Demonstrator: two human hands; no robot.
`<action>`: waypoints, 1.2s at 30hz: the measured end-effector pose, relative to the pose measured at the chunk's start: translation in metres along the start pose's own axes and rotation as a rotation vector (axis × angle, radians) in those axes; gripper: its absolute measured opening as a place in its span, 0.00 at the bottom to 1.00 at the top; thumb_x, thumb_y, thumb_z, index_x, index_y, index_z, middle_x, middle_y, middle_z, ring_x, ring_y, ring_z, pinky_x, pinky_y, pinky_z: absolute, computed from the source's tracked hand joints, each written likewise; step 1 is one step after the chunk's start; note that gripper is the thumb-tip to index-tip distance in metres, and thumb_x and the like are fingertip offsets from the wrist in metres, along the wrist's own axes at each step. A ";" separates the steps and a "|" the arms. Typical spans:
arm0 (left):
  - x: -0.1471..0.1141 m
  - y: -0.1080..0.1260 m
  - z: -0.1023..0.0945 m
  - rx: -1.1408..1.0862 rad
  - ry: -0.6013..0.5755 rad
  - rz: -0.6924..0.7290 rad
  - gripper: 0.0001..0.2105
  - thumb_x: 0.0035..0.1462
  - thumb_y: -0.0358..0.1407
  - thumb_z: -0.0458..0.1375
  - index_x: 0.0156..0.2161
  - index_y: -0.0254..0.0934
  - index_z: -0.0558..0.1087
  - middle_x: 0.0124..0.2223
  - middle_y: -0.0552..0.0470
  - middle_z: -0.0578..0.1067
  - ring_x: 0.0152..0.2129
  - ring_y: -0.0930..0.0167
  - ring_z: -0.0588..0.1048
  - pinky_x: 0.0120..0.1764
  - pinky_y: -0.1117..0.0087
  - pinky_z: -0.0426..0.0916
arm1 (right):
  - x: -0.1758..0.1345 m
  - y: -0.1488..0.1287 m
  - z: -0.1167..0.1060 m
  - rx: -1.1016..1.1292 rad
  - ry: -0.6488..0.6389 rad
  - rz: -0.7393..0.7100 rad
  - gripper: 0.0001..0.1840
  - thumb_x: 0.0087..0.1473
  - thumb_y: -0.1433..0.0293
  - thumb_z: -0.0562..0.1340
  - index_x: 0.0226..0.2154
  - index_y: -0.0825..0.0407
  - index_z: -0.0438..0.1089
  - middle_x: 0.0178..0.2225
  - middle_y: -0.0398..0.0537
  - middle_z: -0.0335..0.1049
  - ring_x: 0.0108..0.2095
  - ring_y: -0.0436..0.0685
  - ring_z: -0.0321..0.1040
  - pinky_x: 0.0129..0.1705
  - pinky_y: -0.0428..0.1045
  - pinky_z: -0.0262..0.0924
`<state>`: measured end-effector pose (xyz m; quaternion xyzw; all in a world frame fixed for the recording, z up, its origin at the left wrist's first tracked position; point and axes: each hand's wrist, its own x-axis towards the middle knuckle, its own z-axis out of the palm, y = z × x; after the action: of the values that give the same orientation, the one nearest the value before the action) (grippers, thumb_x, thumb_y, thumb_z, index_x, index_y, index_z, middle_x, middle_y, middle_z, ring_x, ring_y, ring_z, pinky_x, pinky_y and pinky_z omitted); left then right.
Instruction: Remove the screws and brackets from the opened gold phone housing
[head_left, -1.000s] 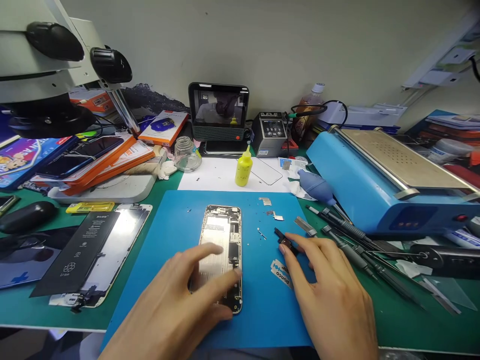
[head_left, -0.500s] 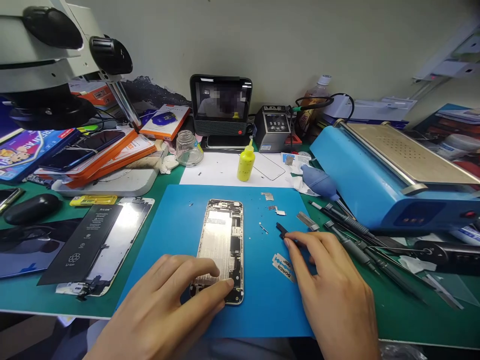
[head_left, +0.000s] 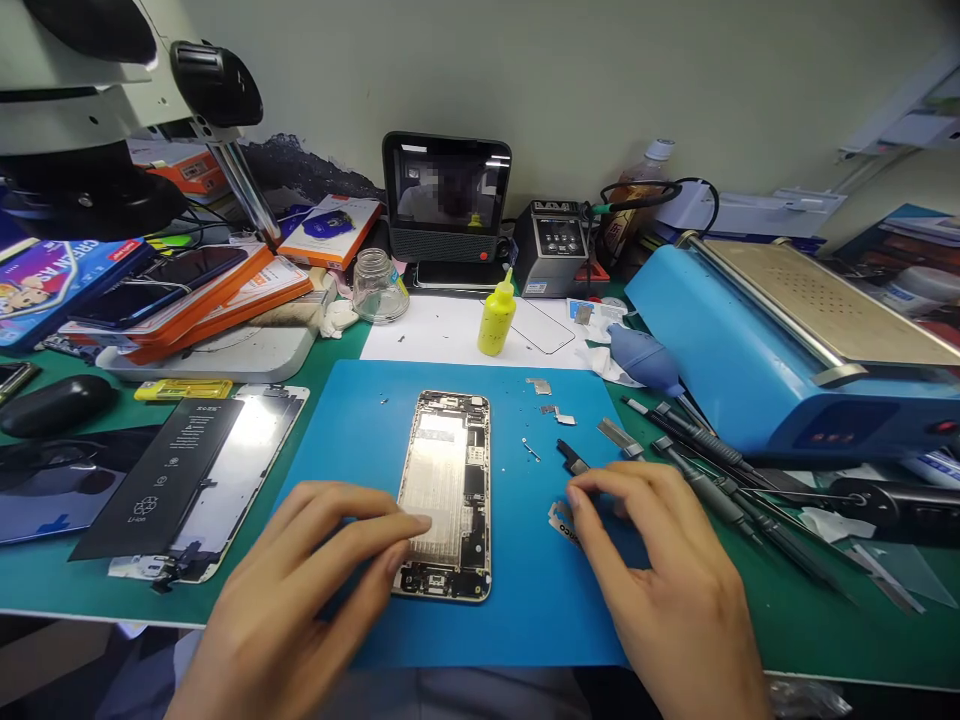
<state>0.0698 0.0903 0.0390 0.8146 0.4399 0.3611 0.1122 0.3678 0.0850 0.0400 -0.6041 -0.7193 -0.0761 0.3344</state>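
An opened phone housing (head_left: 439,490) lies on the blue mat, its silvery interior and circuit parts exposed. My left hand (head_left: 307,590) is over its lower left side, fingers stretched out and apart, holding nothing. On the right, my right hand (head_left: 660,580) is bent with thumb and index tips close together and nothing visible between them. Those tips are over a razor blade (head_left: 561,524), partly covering it; I cannot tell whether they touch it. A small black part (head_left: 570,456) lies just above the fingertips. Small metal shields (head_left: 564,418) rest farther up the mat.
On the left lie a black battery (head_left: 161,475) and a phone screen assembly (head_left: 255,440). Tweezers and other slim tools (head_left: 720,490) lie right of the mat, before a blue heating plate machine (head_left: 727,350). A yellow bottle (head_left: 496,320) and glass jar (head_left: 380,288) stand behind.
My left hand has drawn left, uncovering the housing's lower end. My right fingertips have come off the small black part and moved down over the blade. The camera view has shifted slightly.
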 end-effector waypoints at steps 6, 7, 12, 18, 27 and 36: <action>-0.007 -0.004 -0.007 0.020 0.020 -0.071 0.08 0.84 0.35 0.56 0.57 0.50 0.77 0.52 0.60 0.83 0.53 0.74 0.78 0.59 0.78 0.70 | -0.001 0.005 0.006 0.055 -0.048 -0.036 0.12 0.87 0.63 0.58 0.50 0.47 0.76 0.50 0.45 0.71 0.50 0.54 0.72 0.52 0.50 0.64; -0.008 -0.004 -0.008 0.024 0.005 -0.068 0.08 0.84 0.36 0.56 0.57 0.50 0.77 0.52 0.60 0.83 0.53 0.75 0.78 0.60 0.78 0.71 | -0.001 0.006 0.006 0.056 -0.049 -0.031 0.13 0.87 0.63 0.58 0.50 0.47 0.76 0.50 0.45 0.71 0.50 0.54 0.72 0.51 0.51 0.64; -0.008 -0.003 -0.010 0.075 -0.110 0.028 0.09 0.83 0.34 0.58 0.61 0.47 0.76 0.51 0.57 0.82 0.52 0.75 0.78 0.57 0.80 0.71 | -0.002 0.006 0.008 0.067 -0.014 -0.028 0.15 0.87 0.61 0.58 0.49 0.47 0.78 0.50 0.44 0.72 0.49 0.55 0.71 0.53 0.51 0.63; 0.007 0.002 -0.004 0.077 -0.185 0.059 0.14 0.84 0.33 0.57 0.66 0.49 0.75 0.56 0.56 0.79 0.53 0.73 0.75 0.57 0.76 0.71 | -0.002 0.003 0.007 0.113 0.015 0.011 0.11 0.85 0.63 0.62 0.49 0.44 0.81 0.49 0.40 0.75 0.49 0.52 0.73 0.55 0.48 0.64; 0.021 0.007 0.012 0.198 -0.242 0.202 0.20 0.86 0.31 0.48 0.73 0.48 0.72 0.67 0.51 0.75 0.62 0.66 0.69 0.61 0.63 0.64 | -0.004 0.003 -0.001 0.069 0.132 0.238 0.09 0.82 0.63 0.62 0.51 0.40 0.80 0.49 0.34 0.78 0.40 0.50 0.73 0.44 0.46 0.65; 0.007 -0.011 0.018 0.192 -0.215 0.246 0.21 0.87 0.32 0.47 0.74 0.49 0.72 0.65 0.50 0.75 0.62 0.66 0.70 0.63 0.64 0.61 | -0.007 0.003 0.000 -0.174 0.026 0.126 0.24 0.87 0.52 0.54 0.57 0.46 0.82 0.52 0.42 0.76 0.52 0.57 0.74 0.50 0.54 0.64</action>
<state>0.0774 0.1048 0.0236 0.9031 0.3547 0.2395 0.0353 0.3714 0.0800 0.0353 -0.6740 -0.6660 -0.1251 0.2942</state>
